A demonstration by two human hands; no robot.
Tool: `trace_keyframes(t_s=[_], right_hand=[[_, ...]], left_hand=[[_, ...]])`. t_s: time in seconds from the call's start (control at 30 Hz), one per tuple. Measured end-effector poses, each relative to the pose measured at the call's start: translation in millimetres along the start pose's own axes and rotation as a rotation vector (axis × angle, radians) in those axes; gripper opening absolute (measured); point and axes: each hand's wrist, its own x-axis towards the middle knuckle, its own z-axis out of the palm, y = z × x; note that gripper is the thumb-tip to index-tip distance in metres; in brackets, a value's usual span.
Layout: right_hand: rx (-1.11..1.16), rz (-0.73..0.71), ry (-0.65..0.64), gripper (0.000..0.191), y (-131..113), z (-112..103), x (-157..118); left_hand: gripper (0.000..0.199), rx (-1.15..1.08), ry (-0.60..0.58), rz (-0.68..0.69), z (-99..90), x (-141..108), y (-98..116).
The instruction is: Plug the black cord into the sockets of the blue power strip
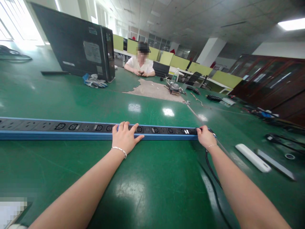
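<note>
A long blue power strip (83,128) with black sockets lies across the green table, running from the left edge to the right of the middle. My left hand (124,136) rests over its middle part, fingers spread across the top and thumb on the near side. At the strip's right end, my right hand (206,136) is closed, with thumb and index finger around the end piece. From beneath my right wrist a black cable (211,168) curves down toward the bottom of the view.
A black computer case (83,41) stands at the back left, gloves (94,81) beside it. A person (143,63) sits across the green table (59,105). A white bar (252,157), a metal strip (276,164) and a tape roll (290,156) lie at the right.
</note>
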Motion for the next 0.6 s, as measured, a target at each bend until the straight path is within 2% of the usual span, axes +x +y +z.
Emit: trace_keyframes(t_s=[0.13, 0.2, 0.27, 0.33, 0.5, 0.6], right_hand=[[0.102, 0.05, 0.244, 0.04, 5.3, -50.2, 10.2], [0.148, 0.012, 0.217, 0.038, 6.5, -73.0, 14.8], [0.189, 0.005, 0.124, 0.035, 3.3, -82.0, 14.3], [0.196, -0.003, 0.04, 0.034, -4.3, -75.6, 8.3], [0.189, -0.073, -0.077, 0.03, -28.1, -34.1, -9.5], [0.187, -0.106, -0.132, 0.033, -38.6, -20.0, -13.1]], left_hand=[[0.058, -0.015, -0.007, 0.003, -0.6, 0.4, -0.5], [0.058, -0.025, -0.008, 0.002, -0.3, 0.5, -0.8], [0.057, -0.034, -0.012, -0.002, 0.1, 0.4, -1.0], [0.058, -0.038, -0.02, -0.007, 0.3, 0.4, -0.9], [0.058, -0.021, -0.026, -0.01, -1.0, 0.2, -0.2], [0.057, -0.012, -0.021, -0.007, -2.0, 0.3, 0.3]])
